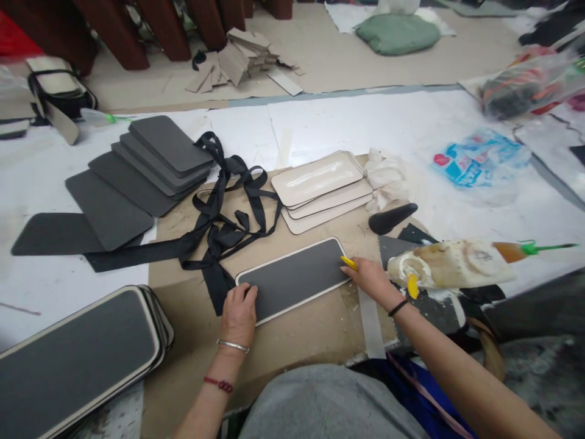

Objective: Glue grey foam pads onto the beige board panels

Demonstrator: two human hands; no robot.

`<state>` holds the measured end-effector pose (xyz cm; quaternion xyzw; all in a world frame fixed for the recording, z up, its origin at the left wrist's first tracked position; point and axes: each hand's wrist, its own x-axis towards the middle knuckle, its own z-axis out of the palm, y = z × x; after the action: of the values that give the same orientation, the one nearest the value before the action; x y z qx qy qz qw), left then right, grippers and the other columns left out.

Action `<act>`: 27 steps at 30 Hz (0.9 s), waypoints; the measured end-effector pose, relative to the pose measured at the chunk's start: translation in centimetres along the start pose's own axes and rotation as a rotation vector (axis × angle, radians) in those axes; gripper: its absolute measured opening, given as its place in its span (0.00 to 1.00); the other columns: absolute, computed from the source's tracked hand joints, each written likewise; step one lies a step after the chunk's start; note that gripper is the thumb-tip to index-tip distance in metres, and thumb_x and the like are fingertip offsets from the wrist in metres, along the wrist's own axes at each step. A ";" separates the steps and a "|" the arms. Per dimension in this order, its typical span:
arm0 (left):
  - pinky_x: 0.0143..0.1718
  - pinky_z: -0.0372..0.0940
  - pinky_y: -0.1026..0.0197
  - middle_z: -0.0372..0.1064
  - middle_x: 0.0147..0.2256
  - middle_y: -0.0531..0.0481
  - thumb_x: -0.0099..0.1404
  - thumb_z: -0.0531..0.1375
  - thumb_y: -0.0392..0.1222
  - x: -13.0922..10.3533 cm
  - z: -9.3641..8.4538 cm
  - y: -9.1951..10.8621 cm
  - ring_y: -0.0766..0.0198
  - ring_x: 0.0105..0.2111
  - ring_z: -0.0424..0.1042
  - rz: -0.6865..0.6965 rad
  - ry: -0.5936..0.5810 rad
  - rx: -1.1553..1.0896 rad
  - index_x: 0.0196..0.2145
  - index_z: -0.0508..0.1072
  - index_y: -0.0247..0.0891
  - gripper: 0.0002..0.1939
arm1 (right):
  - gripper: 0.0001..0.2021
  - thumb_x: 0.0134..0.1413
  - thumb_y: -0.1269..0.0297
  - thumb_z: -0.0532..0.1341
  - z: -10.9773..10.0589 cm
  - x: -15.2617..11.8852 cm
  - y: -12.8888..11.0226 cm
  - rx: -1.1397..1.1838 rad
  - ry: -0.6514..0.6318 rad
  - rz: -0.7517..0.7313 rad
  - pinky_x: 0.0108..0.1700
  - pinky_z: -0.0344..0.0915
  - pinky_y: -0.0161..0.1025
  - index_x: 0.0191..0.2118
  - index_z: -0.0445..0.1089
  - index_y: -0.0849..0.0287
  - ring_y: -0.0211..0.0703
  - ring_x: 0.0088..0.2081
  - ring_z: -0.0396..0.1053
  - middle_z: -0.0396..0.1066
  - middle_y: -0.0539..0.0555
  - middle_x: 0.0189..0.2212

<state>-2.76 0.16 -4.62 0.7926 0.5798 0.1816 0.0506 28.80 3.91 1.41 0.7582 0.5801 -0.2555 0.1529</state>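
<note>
A dark grey rounded panel with a cream border (297, 277) lies flat on the brown board in front of me. My left hand (239, 311) grips its left end, fingers curled at the edge. At the opposite end, my right hand (365, 277) pinches a thin yellow plastic stick (348, 263), whose tip is over the panel; the fingers touch the panel's edge. A tangle of black fabric strip (219, 225) lies behind my left hand. Behind the panel is a small stack of glossy cream pieces (320, 180). What lies under my fingers is hidden.
Loose dark grey panels (119, 189) fan out at the left, with a stack of bordered panels (82, 360) nearer me. A glue-smeared bottle (457, 263) with a green-tipped nozzle lies right of my right hand. Beyond are a black shoe-horn-shaped piece (392, 218) and cardboard scraps (240, 61).
</note>
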 end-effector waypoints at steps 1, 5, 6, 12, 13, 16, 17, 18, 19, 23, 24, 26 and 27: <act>0.37 0.64 0.55 0.65 0.37 0.43 0.58 0.49 0.29 0.0 0.0 -0.1 0.57 0.36 0.62 0.019 0.000 0.008 0.37 0.72 0.38 0.15 | 0.15 0.56 0.55 0.52 0.1 0.0 0.0 0.009 0.001 0.006 0.34 0.58 0.36 0.41 0.69 0.59 0.49 0.39 0.70 0.72 0.59 0.35; 0.38 0.64 0.55 0.65 0.37 0.41 0.59 0.51 0.32 0.1 -0.3 0.0 0.56 0.37 0.63 0.078 0.014 0.037 0.38 0.71 0.35 0.12 | 0.15 0.56 0.55 0.53 0.0 -0.3 0.0 0.013 0.012 0.031 0.33 0.59 0.37 0.41 0.68 0.58 0.50 0.39 0.70 0.72 0.59 0.36; 0.38 0.64 0.54 0.65 0.37 0.40 0.60 0.52 0.34 0.1 -0.5 0.1 0.56 0.38 0.63 0.090 0.023 0.042 0.38 0.71 0.34 0.11 | 0.14 0.56 0.55 0.53 0.0 -0.3 -0.1 0.010 0.016 0.026 0.33 0.59 0.37 0.41 0.68 0.58 0.51 0.39 0.70 0.72 0.59 0.36; 0.37 0.65 0.54 0.65 0.38 0.39 0.59 0.57 0.45 0.2 -1.1 0.6 0.54 0.38 0.63 0.121 0.049 0.060 0.38 0.70 0.32 0.14 | 0.14 0.56 0.56 0.52 -0.4 -0.3 -0.3 0.003 -0.005 0.009 0.36 0.61 0.38 0.42 0.68 0.58 0.50 0.41 0.69 0.72 0.59 0.38; 0.37 0.65 0.54 0.65 0.38 0.39 0.59 0.57 0.47 0.2 -1.2 0.6 0.54 0.39 0.63 0.123 0.044 0.064 0.38 0.70 0.32 0.15 | 0.14 0.56 0.55 0.53 -0.4 -0.2 -0.4 -0.005 -0.011 0.015 0.35 0.61 0.37 0.42 0.68 0.58 0.50 0.41 0.69 0.72 0.59 0.38; 0.37 0.64 0.53 0.65 0.38 0.39 0.58 0.57 0.50 0.1 -1.2 0.4 0.54 0.39 0.63 0.130 0.033 0.066 0.38 0.70 0.33 0.17 | 0.15 0.56 0.53 0.53 -0.7 -0.2 -0.3 -0.049 -0.016 0.031 0.34 0.61 0.37 0.40 0.68 0.58 0.51 0.41 0.70 0.72 0.59 0.37; 0.37 0.64 0.54 0.65 0.38 0.39 0.58 0.57 0.50 0.1 -1.2 0.4 0.54 0.39 0.63 0.134 0.031 0.066 0.38 0.70 0.33 0.17 | 0.15 0.55 0.52 0.53 -0.8 -0.2 -0.2 -0.066 -0.011 0.036 0.34 0.61 0.38 0.39 0.68 0.58 0.51 0.40 0.70 0.72 0.59 0.36; 0.37 0.64 0.54 0.65 0.38 0.39 0.58 0.57 0.50 0.1 -1.2 0.3 0.54 0.39 0.63 0.139 0.030 0.067 0.38 0.71 0.33 0.18 | 0.15 0.55 0.52 0.54 -0.9 -0.3 -0.2 -0.083 0.001 0.040 0.33 0.60 0.38 0.38 0.68 0.59 0.51 0.40 0.70 0.72 0.59 0.36; 0.37 0.64 0.54 0.65 0.38 0.39 0.58 0.57 0.51 0.1 -1.2 0.3 0.54 0.39 0.63 0.142 0.027 0.069 0.38 0.71 0.32 0.18 | 0.16 0.54 0.52 0.54 -1.1 -0.3 -0.2 -0.097 0.015 0.048 0.33 0.60 0.37 0.38 0.68 0.59 0.51 0.39 0.70 0.72 0.60 0.36; 0.37 0.64 0.54 0.65 0.38 0.39 0.58 0.57 0.52 0.1 -1.2 0.2 0.54 0.39 0.63 0.121 0.007 0.076 0.38 0.71 0.33 0.18 | 0.15 0.56 0.53 0.53 -1.4 -0.3 -0.7 -0.080 0.087 0.061 0.33 0.60 0.36 0.39 0.67 0.60 0.49 0.37 0.71 0.73 0.61 0.33; 0.37 0.64 0.54 0.65 0.38 0.39 0.58 0.57 0.52 0.1 -1.2 0.2 0.55 0.39 0.63 0.111 -0.001 0.076 0.38 0.71 0.34 0.18 | 0.15 0.56 0.54 0.53 -1.5 -0.2 -1.0 -0.037 0.101 0.046 0.32 0.60 0.36 0.39 0.67 0.60 0.49 0.36 0.71 0.73 0.61 0.31; 0.38 0.64 0.54 0.65 0.39 0.39 0.58 0.57 0.52 0.1 -1.2 0.3 0.54 0.39 0.63 0.096 -0.015 0.077 0.38 0.71 0.35 0.18 | 0.14 0.56 0.55 0.53 -1.4 0.2 -1.8 0.140 0.081 -0.009 0.30 0.59 0.34 0.34 0.67 0.61 0.45 0.31 0.71 0.73 0.58 0.27; 0.38 0.64 0.54 0.65 0.39 0.40 0.57 0.57 0.52 0.1 -1.2 0.3 0.54 0.39 0.63 0.089 -0.022 0.075 0.38 0.71 0.35 0.18 | 0.14 0.56 0.55 0.54 -1.4 0.5 -2.2 0.281 0.032 -0.030 0.27 0.59 0.33 0.31 0.67 0.61 0.42 0.27 0.70 0.72 0.57 0.24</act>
<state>-2.92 0.03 -3.37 0.8209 0.5498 0.1533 0.0189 27.09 5.69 2.40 0.7673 0.5524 -0.3243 0.0320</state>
